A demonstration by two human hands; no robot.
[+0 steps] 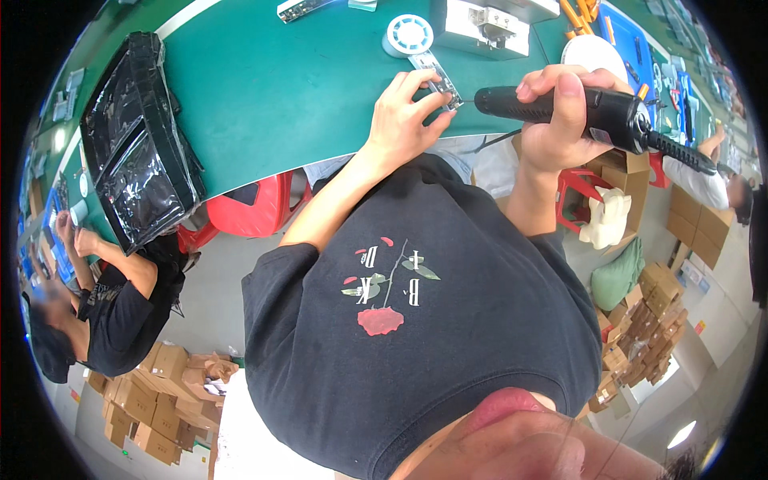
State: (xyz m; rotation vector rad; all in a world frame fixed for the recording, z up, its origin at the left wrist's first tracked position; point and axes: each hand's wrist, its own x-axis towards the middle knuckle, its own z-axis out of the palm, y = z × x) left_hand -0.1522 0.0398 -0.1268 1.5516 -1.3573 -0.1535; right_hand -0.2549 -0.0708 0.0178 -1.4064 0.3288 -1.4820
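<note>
A narrow silvery strip carrying small parts, perhaps a circuit board (424, 62), lies on the green table. My left hand (402, 120) grips its near end, fingertips curled over the edges. In my right hand (564, 120) is a black electric screwdriver (514, 104), held level with its bit pointing left. The thin bit reaches the strip's near end, beside my left fingertips; whether it touches a screw is too small to tell. From the screwdriver's rear a thick ribbed cord (680, 152) runs to the right.
A white and blue round reel (410, 35) stands at the strip's far end. Behind it is a white metal box-like fixture (484, 30). A black plastic-wrapped bundle (140, 152) lies on the left. Red stools (260, 210) stand under the table edge, and a co-worker sits at left.
</note>
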